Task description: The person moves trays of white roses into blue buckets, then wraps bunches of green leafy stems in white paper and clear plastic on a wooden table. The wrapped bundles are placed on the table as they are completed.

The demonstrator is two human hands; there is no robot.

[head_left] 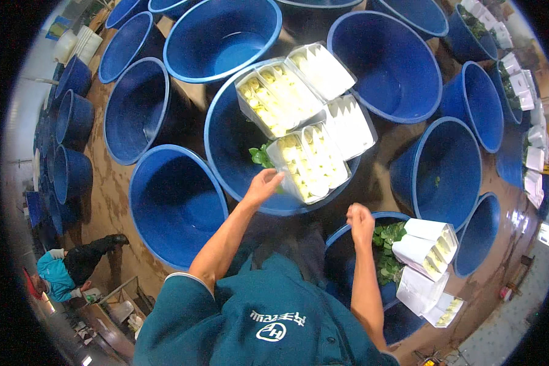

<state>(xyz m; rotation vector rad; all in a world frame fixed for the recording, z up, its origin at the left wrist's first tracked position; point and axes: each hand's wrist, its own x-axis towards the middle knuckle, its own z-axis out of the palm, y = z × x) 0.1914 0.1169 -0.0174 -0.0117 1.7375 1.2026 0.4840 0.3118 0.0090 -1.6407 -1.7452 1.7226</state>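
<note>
Under left hand, upright bunch

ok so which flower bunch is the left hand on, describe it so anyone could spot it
Find the blue tub in the middle holding four wrapped bunches of pale yellow flowers. The left hand touches the bunch nearest the person, the only one with green leaves showing beside it.

Counts around the hands

Four wrapped flower bunches stand in the tub at the left hand; four bunches beside the right hand; two hands.
</note>
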